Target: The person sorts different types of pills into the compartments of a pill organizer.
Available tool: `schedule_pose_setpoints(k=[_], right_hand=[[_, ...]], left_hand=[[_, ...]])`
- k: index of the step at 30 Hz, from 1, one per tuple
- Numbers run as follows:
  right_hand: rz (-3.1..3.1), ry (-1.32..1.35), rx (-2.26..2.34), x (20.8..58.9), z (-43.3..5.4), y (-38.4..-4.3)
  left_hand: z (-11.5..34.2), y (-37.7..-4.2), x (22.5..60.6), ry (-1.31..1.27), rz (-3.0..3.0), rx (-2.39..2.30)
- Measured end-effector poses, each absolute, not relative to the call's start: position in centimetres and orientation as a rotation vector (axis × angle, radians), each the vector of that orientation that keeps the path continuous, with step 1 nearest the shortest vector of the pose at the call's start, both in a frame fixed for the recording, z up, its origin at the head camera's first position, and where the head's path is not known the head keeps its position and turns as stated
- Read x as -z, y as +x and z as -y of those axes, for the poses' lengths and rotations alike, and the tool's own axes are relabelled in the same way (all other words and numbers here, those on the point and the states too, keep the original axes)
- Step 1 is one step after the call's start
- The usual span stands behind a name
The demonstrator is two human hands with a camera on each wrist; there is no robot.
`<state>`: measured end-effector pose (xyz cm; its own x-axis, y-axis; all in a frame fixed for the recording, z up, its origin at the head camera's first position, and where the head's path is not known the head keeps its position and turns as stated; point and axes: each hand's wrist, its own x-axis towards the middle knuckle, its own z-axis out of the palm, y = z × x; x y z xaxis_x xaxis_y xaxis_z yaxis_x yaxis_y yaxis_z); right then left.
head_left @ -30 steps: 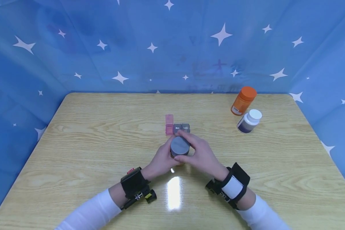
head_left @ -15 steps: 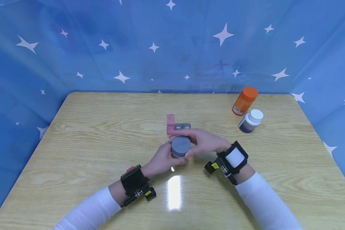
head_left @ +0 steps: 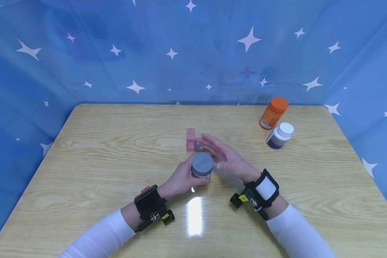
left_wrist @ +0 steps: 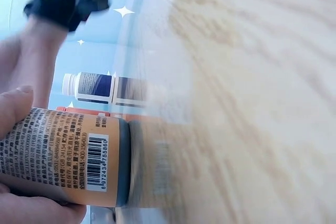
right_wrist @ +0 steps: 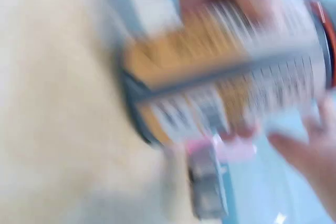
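Note:
A supplement bottle (head_left: 202,165) with a grey lid and an orange-and-white label stands upright near the middle of the table. My left hand (head_left: 184,175) grips it round the side, thumb on the near face. In the left wrist view, the bottle (left_wrist: 68,156) shows its barcode and dark base at the tabletop. My right hand (head_left: 224,156) is off the lid, just right of the bottle, fingers extended. Behind the bottle, the pill organizer (head_left: 190,139) has its pink compartment's lid raised; the right fingers partly cover its grey compartments. The right wrist view is blurred.
An orange bottle (head_left: 272,114) stands at the back right of the wooden table (head_left: 122,132). Close in front of it is a white bottle (head_left: 279,136) with a dark-blue label. A blue star-patterned curtain (head_left: 167,68) borders the table at the back and sides.
My right hand has come off the grey lid and moved slightly right and back, its fingers straightening. The left hand and the bottle stay in place.

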<state>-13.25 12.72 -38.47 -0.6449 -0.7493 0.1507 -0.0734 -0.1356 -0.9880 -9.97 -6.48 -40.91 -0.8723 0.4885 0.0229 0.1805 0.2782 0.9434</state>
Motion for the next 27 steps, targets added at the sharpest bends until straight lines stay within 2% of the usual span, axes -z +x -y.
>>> schedule_pose_setpoints(k=[4, 9, 21, 27], right_hand=[[-2.032, -0.622, 1.989, 38.9, -11.5, -9.8], [-2.346, -0.308, 1.9, 39.4, -8.9, -6.9], [-2.413, -0.188, 1.851, 39.0, -7.1, -6.6], [-2.393, -0.304, 1.805, 39.4, -8.0, -8.1]], left_hand=[[6.5, -9.9, 40.9, 0.608, -2.292, -1.629], [6.5, -9.7, 40.8, 0.586, -2.361, -1.598], [6.5, -9.7, 41.1, 0.557, -2.362, -1.625], [6.5, -9.8, 41.4, 0.613, -2.336, -1.656]])
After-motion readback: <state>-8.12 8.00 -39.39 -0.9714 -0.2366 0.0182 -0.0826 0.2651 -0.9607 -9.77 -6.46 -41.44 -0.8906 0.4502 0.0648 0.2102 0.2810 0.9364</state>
